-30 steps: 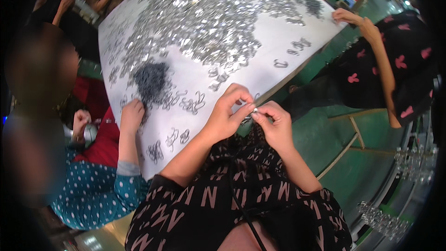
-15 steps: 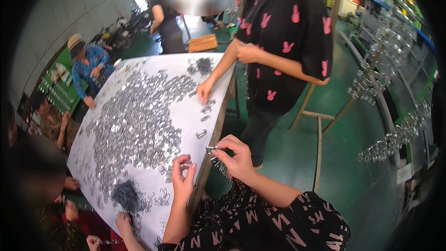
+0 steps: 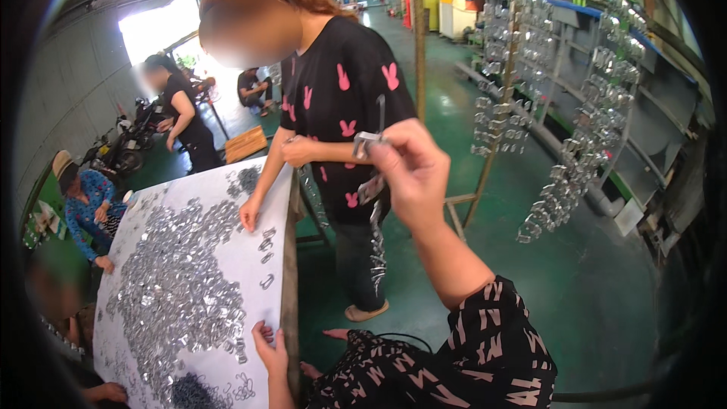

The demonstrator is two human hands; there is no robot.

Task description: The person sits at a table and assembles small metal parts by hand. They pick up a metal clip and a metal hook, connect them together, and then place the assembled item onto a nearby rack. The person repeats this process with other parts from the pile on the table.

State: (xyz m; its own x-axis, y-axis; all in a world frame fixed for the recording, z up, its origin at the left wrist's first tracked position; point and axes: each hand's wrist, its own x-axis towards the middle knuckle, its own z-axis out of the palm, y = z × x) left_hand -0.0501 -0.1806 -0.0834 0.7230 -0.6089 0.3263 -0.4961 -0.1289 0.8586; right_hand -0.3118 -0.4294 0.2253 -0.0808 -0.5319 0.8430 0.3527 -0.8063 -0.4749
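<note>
My right hand (image 3: 415,170) is raised above the floor beside the table, its thumb and fingers pinching a shiny bent metal clip (image 3: 366,142). A thin wire hook (image 3: 382,110) sticks up from that clip. Below the hand hangs a strand of linked metal clips (image 3: 377,250); its upper part is partly hidden behind the fingers. At the table's right edge my left hand (image 3: 271,348) rests low, fingers loosely curled and thumb apart, nothing visible in it. Close to it, on the white table (image 3: 261,307), lies a big spread of loose metal clips (image 3: 178,273).
Across the table corner stands a co-worker in a black shirt (image 3: 341,106), one hand near a short row of clips (image 3: 266,246). Dark wire hooks (image 3: 193,391) are heaped at the near end. Strands of clips (image 3: 560,182) hang from a frame at right. Others work along the left side.
My right hand has risen from the table edge, lifting the clip and its strand. My left hand stays by the table edge. The view has tilted up and swung right.
</note>
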